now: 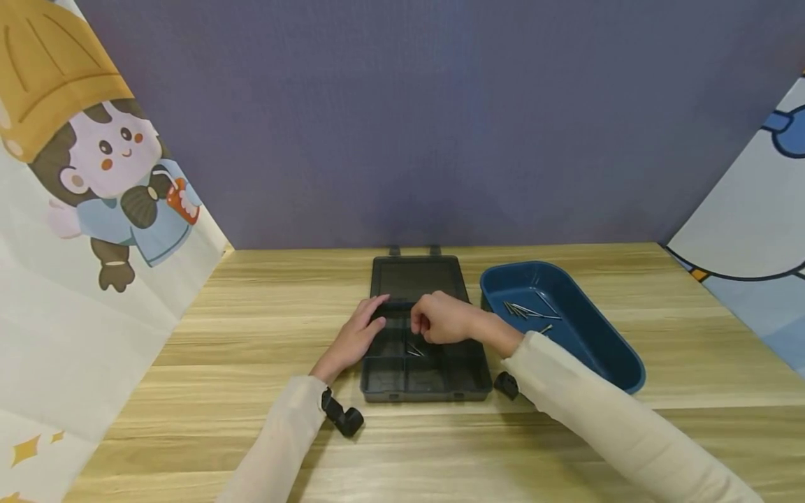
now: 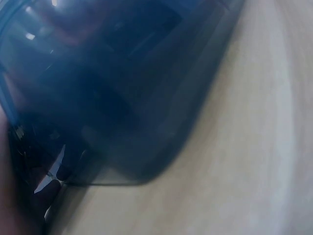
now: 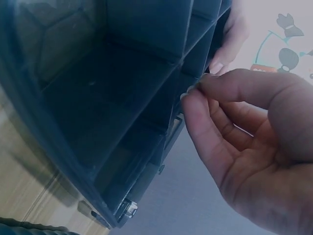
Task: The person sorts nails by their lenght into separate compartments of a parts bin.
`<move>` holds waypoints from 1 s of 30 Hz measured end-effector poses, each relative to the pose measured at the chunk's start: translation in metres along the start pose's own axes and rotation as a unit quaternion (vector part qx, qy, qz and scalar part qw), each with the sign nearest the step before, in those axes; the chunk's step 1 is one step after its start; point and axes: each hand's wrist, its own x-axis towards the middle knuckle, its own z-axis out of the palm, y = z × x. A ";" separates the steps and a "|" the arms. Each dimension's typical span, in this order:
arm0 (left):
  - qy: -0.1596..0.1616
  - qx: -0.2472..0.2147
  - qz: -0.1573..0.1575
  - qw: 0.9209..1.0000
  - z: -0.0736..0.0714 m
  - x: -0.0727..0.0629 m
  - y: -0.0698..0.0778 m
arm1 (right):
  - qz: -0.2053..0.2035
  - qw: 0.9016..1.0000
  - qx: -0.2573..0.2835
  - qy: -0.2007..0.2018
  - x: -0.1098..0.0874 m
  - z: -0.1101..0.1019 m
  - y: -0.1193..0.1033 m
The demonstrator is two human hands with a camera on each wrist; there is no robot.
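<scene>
A dark see-through compartment box (image 1: 383, 377) lies on the table with its lid (image 1: 415, 272) laid back. My left hand (image 1: 354, 334) rests at the box's left side, fingers mostly straight and thumb by the wall. Over the middle compartments my right hand (image 1: 443, 318) is curled. In the right wrist view its thumb and index fingertips (image 3: 195, 93) meet near a divider, and nothing shows between them. Thin metal pieces like nails (image 1: 415, 351) lie in a middle compartment. More nail-like pieces (image 1: 517, 309) lie in a blue tray (image 1: 606, 335) to the right.
The wooden table (image 1: 264, 314) ends at a grey-purple panel (image 1: 440, 140) behind the box. Cartoon-printed sheets stand at the left and right. The blue tray's near wall lies close to my right forearm (image 1: 566, 381).
</scene>
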 end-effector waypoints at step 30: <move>-0.001 0.008 -0.006 1.000 0.000 -0.002 0.002 | 0.147 0.987 -0.043 -0.038 -0.036 -0.034 0.028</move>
